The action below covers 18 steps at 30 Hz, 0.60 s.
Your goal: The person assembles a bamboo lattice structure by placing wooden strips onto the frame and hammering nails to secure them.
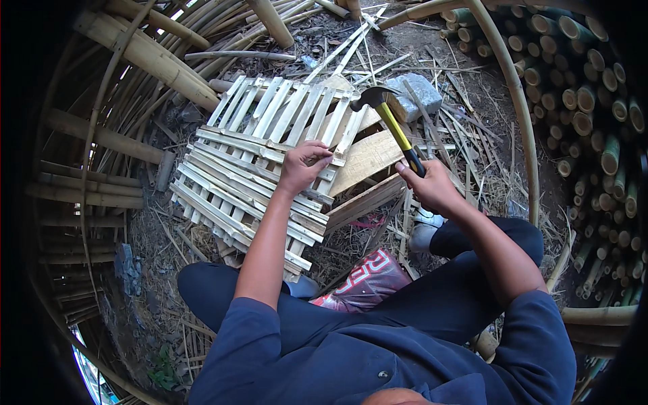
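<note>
The left hand (302, 165) rests on the bamboo slat lattice (263, 155), its grip pinched together at the fingertips on a slat near the lattice's right edge; whether a nail is held there cannot be told. The right hand (432, 185) has its grip clamped around the black lower end of the claw hammer (391, 121), whose yellow handle slants up and left, so that the head is raised above the lattice's upper right corner. The lattice lies on the littered ground in front of the seated person's knees, with a grey stone block (418, 94) just beyond the hammer head and stacked bamboo poles (587, 101) at the right.
</note>
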{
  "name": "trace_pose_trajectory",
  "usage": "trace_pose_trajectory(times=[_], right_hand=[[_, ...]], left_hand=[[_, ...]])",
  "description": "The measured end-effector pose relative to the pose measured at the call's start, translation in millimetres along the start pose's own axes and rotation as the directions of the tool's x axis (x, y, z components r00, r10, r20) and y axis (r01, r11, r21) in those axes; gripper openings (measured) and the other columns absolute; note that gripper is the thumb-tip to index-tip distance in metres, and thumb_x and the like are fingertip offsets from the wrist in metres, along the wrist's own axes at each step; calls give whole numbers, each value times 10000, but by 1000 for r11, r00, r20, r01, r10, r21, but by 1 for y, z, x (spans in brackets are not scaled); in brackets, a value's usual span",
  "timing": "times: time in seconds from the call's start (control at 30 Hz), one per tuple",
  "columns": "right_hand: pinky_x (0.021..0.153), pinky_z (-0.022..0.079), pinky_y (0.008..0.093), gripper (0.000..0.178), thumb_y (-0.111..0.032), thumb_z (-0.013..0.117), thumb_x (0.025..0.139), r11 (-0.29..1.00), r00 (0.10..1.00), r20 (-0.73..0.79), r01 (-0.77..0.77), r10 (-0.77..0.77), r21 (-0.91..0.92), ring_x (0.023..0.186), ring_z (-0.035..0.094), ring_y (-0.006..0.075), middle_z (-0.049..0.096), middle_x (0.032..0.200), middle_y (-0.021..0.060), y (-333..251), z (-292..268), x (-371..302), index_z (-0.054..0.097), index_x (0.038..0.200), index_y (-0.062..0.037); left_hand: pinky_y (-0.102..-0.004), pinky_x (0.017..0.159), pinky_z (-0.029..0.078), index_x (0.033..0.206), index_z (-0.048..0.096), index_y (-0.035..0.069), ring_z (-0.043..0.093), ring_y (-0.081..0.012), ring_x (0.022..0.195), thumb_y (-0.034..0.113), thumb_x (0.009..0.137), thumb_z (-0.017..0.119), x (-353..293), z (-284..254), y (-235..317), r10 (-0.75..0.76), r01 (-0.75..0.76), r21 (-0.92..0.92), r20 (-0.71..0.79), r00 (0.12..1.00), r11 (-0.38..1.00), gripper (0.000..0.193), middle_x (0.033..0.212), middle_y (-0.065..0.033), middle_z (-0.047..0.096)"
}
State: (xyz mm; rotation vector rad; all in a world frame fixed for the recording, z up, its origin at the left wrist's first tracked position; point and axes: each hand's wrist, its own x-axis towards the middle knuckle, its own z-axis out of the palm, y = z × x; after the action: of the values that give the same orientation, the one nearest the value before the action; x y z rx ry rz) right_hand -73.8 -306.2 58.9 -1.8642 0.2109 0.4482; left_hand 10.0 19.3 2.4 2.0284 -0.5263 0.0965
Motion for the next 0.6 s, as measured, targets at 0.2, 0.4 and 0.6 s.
trace_pose_trajectory(times=[0.2, 0.4, 0.6], right_hand=[[443, 326, 329, 507, -453, 700, 1004, 991, 994, -13, 112, -113, -73, 467, 415, 72, 467, 545, -43, 13, 19, 19, 618, 719, -42], [496, 374, 373, 592, -508, 600, 1051, 985, 988, -35, 148, -152, -84, 515, 452, 106, 499, 563, -4, 7, 40, 40, 657, 758, 3], [537, 407, 392, 556, -471, 599, 1059, 975, 988, 60, 150, -142, -162, 545, 476, 123, 515, 575, 21, -13, 29, 33, 694, 818, 21]], left_hand=[[-366, 1042, 510, 959, 816, 59, 674, -235, 1173, 52, 803, 868, 4, -1, 5, 9, -11, 40, 32, 999, 999, 164, 1115, -110, 743], [-578, 1306, 77, 846, 839, 195, 449, -310, 1466, 119, 786, 881, 6, 1, 10, 180, -168, 304, -13, 983, 938, 106, 1244, -7, 729], [-578, 1300, 151, 850, 841, 171, 403, -327, 1514, 128, 796, 881, 5, -3, 4, 98, -100, 189, 17, 995, 977, 80, 1295, -27, 718]])
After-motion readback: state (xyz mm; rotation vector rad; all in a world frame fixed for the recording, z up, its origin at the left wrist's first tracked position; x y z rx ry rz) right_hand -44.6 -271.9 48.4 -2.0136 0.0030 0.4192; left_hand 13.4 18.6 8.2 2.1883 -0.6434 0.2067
